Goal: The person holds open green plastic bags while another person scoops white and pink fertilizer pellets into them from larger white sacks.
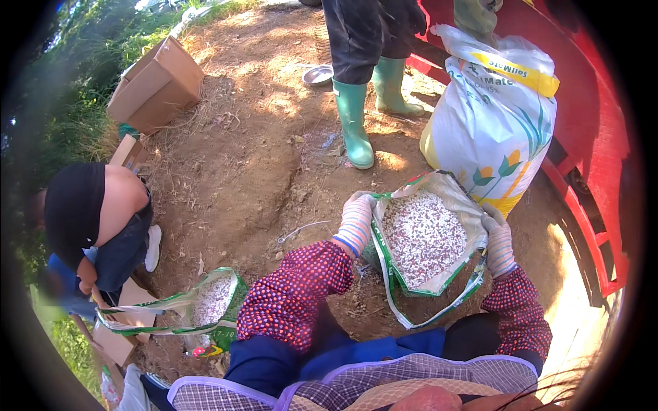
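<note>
An opened bag [452, 190] with green edges stands before me, its mouth spread wide. White and reddish-brown granules [425, 236] fill much of it. My left hand [357, 220], in a striped knit glove, is closed on the bag's left rim. On the opposite rim, my right hand [498, 238] grips with its fingers partly hidden by the plastic. A loose strip of the bag's edge hangs toward my lap. Beside my left forearm sits a second opened green bag [235, 301], also holding granules [211, 303]; neither hand touches it.
A large white sack [504, 123] stands just beyond my bag, a co-worker's gloved hand [478, 19] at its top. That person wears green boots [354, 127]. Red machinery [593, 103] borders the right. Another person [103, 219] bends at left, near a cardboard box [157, 89]. A metal bowl [317, 75] lies farther off.
</note>
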`<state>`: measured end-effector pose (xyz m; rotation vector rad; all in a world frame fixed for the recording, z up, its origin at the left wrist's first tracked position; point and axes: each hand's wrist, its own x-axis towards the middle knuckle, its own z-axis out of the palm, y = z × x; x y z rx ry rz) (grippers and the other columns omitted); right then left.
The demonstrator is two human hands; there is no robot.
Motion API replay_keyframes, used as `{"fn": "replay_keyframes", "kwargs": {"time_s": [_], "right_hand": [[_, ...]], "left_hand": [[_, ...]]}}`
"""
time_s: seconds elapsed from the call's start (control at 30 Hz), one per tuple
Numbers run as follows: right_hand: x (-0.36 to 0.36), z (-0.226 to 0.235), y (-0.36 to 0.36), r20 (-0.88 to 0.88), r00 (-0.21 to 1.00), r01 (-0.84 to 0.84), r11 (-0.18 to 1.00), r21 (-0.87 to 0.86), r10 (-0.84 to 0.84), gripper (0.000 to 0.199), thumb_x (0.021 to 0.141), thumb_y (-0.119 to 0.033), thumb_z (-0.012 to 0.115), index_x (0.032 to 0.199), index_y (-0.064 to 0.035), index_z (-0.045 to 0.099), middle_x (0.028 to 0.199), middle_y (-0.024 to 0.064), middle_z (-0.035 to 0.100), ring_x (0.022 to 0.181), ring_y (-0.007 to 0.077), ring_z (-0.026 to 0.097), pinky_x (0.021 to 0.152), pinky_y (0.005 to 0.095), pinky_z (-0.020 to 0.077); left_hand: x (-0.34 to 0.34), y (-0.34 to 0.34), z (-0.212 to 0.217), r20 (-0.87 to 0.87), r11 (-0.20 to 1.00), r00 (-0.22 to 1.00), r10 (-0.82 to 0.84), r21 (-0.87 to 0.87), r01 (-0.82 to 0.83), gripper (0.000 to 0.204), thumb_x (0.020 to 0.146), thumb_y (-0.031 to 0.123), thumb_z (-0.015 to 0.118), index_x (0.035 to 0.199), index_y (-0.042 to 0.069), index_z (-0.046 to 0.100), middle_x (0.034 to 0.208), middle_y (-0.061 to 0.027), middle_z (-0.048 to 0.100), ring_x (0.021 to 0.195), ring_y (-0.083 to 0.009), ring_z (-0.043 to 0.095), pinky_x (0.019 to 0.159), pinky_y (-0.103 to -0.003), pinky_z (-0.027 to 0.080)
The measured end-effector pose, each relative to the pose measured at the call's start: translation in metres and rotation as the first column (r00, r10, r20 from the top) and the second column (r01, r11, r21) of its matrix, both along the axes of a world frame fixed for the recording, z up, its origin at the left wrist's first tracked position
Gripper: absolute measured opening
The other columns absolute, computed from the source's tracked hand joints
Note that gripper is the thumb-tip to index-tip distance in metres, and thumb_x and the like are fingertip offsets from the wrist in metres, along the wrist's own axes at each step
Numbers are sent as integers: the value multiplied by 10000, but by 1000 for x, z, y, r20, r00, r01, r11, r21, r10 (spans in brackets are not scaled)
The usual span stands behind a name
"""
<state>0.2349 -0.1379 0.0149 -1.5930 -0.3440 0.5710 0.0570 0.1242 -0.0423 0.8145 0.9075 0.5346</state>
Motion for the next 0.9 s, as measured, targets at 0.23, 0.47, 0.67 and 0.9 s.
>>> {"fn": "replay_keyframes", "kwargs": {"time_s": [0.23, 0.47, 0.67, 0.9], "right_hand": [[-1, 10, -1, -53, 998, 45, 999, 13, -44, 486, 911, -108, 509, 1360, 73, 464, 1238, 168, 590, 1106, 227, 589, 976, 316, 458], [7, 6, -1, 7, 1000, 29, 997, -72, -29, 497, 918, -148, 523, 1359, 73, 461, 1241, 172, 588, 1133, 239, 569, 1005, 332, 422], [13, -6, -8, -40, 996, 76, 997, -20, -77, 444, 913, -115, 555, 1327, 40, 514, 1248, 153, 595, 1139, 230, 551, 998, 319, 405], [11, -10, -3, -65, 996, 66, 998, -1, -66, 447, 912, -121, 561, 1329, 35, 514, 1250, 149, 596, 1144, 227, 548, 996, 320, 405]], "left_hand": [[10, 5, -18, 13, 999, 999, -31, -13, 32, 214, 793, 47, 535, 959, 5, 663, 789, -73, 619, 702, -184, 561, 674, -325, 481], [10, 1, -10, 67, 987, 996, 58, -151, -48, 234, 763, 4, 501, 947, 20, 644, 777, -75, 599, 626, -196, 551, 579, -334, 493], [12, -5, 2, 89, 991, 994, 57, -128, -45, 221, 748, 1, 490, 920, 20, 627, 767, -73, 573, 616, -196, 541, 567, -337, 494], [7, 2, -10, 91, 993, 994, 58, -103, -49, 223, 729, 2, 496, 902, 20, 636, 761, -70, 576, 626, -195, 543, 572, -327, 483]]}}
